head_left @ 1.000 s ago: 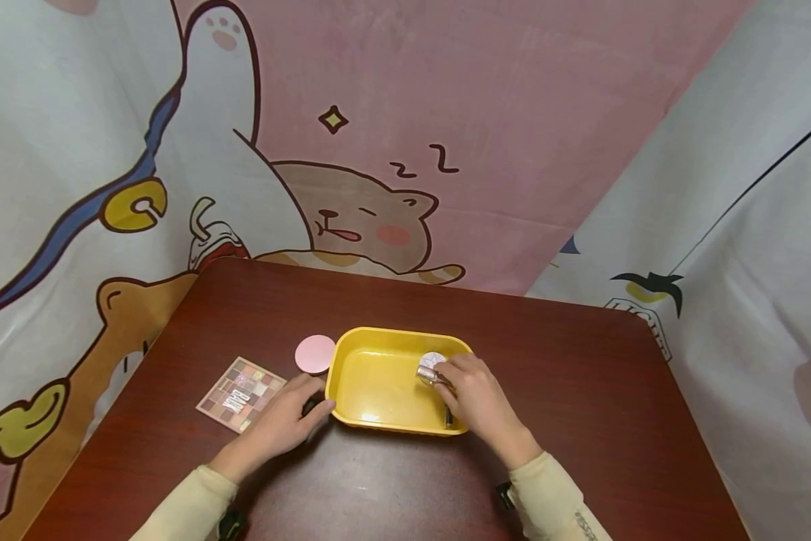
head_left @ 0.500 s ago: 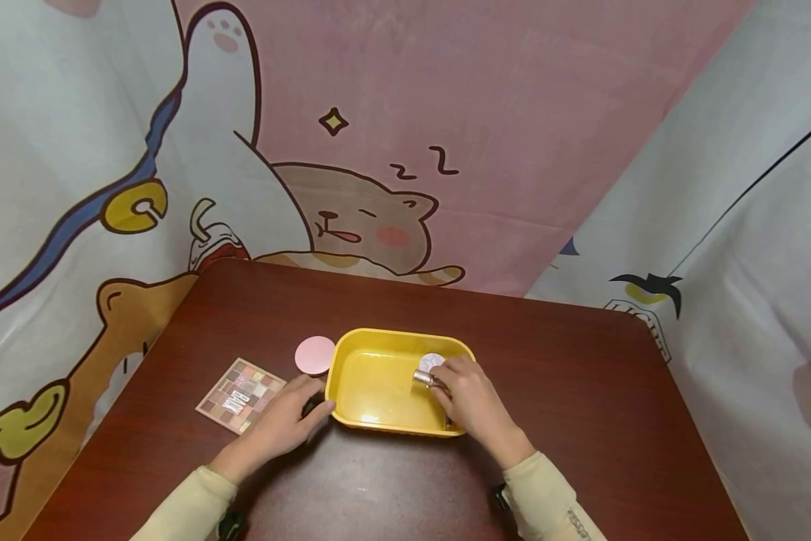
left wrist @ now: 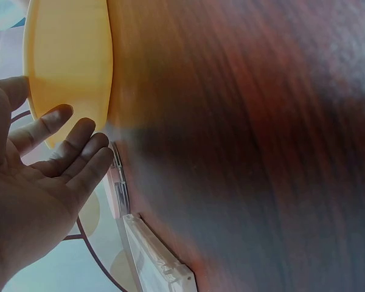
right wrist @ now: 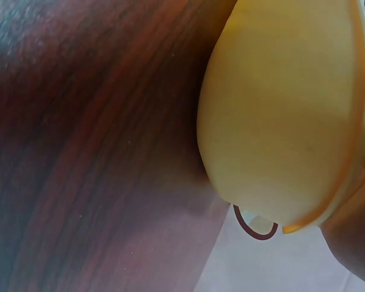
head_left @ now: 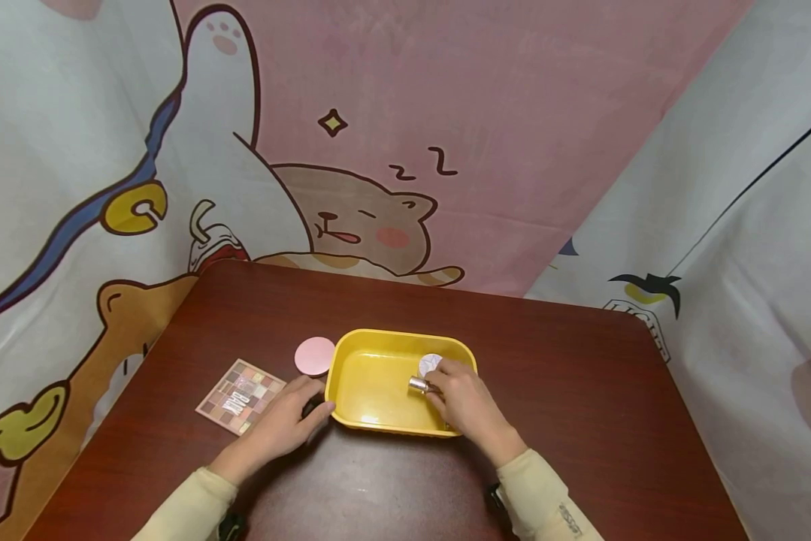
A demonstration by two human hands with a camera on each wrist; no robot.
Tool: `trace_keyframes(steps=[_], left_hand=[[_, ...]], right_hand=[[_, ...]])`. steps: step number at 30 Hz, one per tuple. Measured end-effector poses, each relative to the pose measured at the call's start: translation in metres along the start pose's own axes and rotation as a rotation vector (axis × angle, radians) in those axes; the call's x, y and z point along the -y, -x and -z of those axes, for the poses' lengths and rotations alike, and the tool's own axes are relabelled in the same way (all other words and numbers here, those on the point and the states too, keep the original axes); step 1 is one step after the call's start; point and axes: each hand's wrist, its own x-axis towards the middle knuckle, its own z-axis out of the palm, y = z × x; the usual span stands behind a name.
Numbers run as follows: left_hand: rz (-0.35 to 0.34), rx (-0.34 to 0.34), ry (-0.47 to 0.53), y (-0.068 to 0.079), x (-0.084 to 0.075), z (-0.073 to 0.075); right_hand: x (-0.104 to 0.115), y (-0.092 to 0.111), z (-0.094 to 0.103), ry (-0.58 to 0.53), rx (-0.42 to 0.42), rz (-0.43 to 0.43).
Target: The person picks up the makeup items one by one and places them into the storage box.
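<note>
My right hand (head_left: 469,402) reaches over the right side of a yellow plastic tub (head_left: 361,333) and pinches a small silver-ended tube (head_left: 418,384), which looks like a lipstick. The tube points left, above the tub's floor; my fingers hide its other end. Beyond these fingers, a round white patterned item (head_left: 429,364) lies inside the tub. My left hand (head_left: 290,413) is at the tub's left end, its thumb at the rim and its other fingers loosely extended. In the left wrist view this left hand (left wrist: 42,176) holds nothing. The right wrist view shows mostly the tub's outer wall (right wrist: 280,115).
A square eyeshadow palette (head_left: 239,396) lies left of the tub, partly behind my left hand. A round pink compact (head_left: 314,355) sits against the tub's left end. The brown table (head_left: 567,376) ends at a cartoon-printed cloth (head_left: 500,150) at the back and sides.
My right hand has shifted slightly left and nearer with the tube. A dark item at the tub's front right is now mostly covered by that hand. The left hand has stayed put.
</note>
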Motion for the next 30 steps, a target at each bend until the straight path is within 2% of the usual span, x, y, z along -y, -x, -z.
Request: trace_keyframes(steps=[12,22,30], left_hand=[[0.002,0.003,0.008,0.0,0.0,0.0],[-0.004,0.001,0.01,0.0,0.001,0.0],[0.011,0.013,0.015,0.0,0.002,-0.001]], right_hand=[[0.001,-0.003,-0.006,0.071,0.06,0.033],[0.003,-0.008,-0.01,0.101,0.041,0.095],[0.006,-0.01,-0.013,0.125,0.044,0.085]])
